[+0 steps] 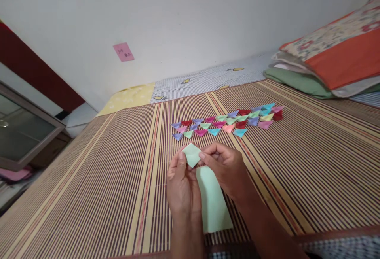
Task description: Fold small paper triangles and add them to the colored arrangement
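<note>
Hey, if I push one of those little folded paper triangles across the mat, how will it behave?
The paper triangles look tiny and thin, so probably very light. Their folds likely keep them fairly stiff. The ribbed mat might snag an edge rather than let it glide.

Both forearms enter from 6 o'clock and converge at centre. The left hand (181, 184) shows its back, fingers curled and thumb raised toward 12 o'clock. The right hand (227, 168) meets it from 3 o'clock, its grip pinched at the fingertips.
</note>
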